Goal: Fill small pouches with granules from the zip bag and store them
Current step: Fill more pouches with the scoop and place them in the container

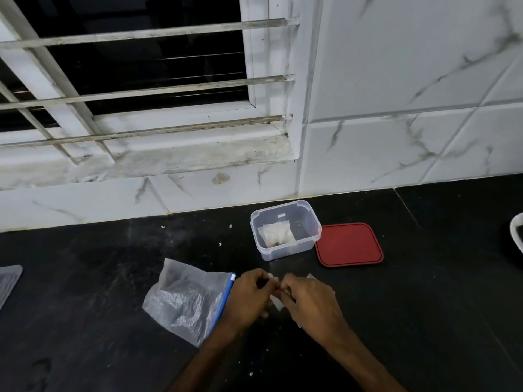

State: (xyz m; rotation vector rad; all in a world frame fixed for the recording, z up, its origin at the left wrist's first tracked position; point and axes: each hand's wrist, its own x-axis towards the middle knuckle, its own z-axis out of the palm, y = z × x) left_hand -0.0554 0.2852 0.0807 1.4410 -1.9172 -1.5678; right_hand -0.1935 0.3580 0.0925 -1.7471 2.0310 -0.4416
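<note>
Clear pouch (pixel 277 302) is pinched between my left hand (pixel 247 295) and right hand (pixel 308 301), fingers curled; its axis I cannot tell. Zip bag (pixel 186 299) lies just left, blue zip edge toward my left hand.

Black table (pixel 424 321); red lid (pixel 349 244); clear tub (pixel 285 230); blue-zipped translucent zip bag (pixel 186 298); white grey-veined wall tiles (pixel 410 80).

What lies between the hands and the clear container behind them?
In the head view, only bare black countertop lies between the clear container and the left hand and right hand, which both pinch a small pouch.
</note>
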